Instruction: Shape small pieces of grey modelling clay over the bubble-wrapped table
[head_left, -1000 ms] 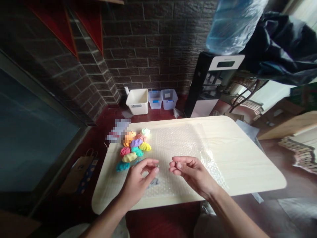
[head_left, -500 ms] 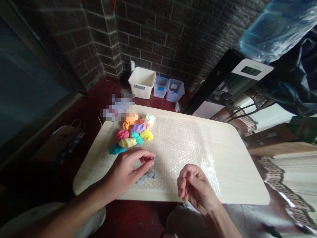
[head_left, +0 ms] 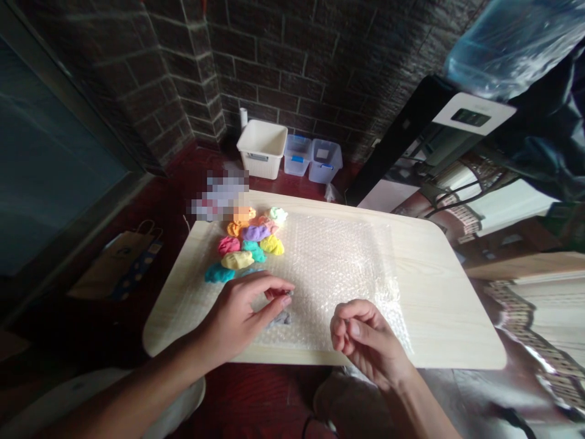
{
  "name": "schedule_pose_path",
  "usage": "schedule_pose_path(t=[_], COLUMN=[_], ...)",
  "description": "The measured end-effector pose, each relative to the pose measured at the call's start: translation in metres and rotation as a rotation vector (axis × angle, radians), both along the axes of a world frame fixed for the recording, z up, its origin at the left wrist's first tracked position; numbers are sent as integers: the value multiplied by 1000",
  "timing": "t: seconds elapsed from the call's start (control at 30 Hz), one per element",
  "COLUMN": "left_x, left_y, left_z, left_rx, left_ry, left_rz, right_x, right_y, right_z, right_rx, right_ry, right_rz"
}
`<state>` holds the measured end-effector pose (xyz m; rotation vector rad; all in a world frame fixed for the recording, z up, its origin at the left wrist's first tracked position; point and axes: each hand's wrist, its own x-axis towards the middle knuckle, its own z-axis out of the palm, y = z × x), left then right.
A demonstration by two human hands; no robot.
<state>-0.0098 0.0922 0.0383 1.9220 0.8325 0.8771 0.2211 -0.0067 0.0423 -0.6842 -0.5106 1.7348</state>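
Note:
My left hand (head_left: 242, 314) hovers over the near left part of a bubble wrap sheet (head_left: 333, 268) and pinches a tiny grey bit of clay between thumb and fingers. A grey clay lump (head_left: 281, 318) lies on the sheet right under those fingertips. My right hand (head_left: 363, 338) is curled at the near edge of the light wooden table (head_left: 439, 286), its fingers closed on something I cannot make out. Several coloured clay lumps (head_left: 249, 247) are bunched at the far left of the sheet.
On the red floor beyond the table stand a white bin (head_left: 261, 148) and two clear lidded boxes (head_left: 312, 160) against a brick wall. A water dispenser (head_left: 439, 134) rises at the right. A paper bag (head_left: 119, 259) lies on the floor to the left.
My right hand has drawn away from the left hand and dropped to the near table edge. My left hand stays over the grey lump, still pinching. The camera has tilted down and rolled.

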Motion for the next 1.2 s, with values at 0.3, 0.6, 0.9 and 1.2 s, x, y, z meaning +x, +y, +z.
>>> schedule_pose_path(t=[0.3, 0.6, 0.9, 1.2], left_x=[-3, -3, -3, -4], left_y=[0, -1, 0, 0], left_z=[-1, 1, 0, -1], left_rx=[-14, -1, 1, 1], left_ry=[7, 14, 20, 18], left_rz=[5, 11, 10, 1], right_x=[0, -2, 1, -1], right_y=[-1, 3, -5, 1], right_z=[-5, 4, -13, -5], right_rx=[-18, -36, -81, -16], right_ry=[69, -5, 2, 7], right_rz=[4, -42, -38, -33])
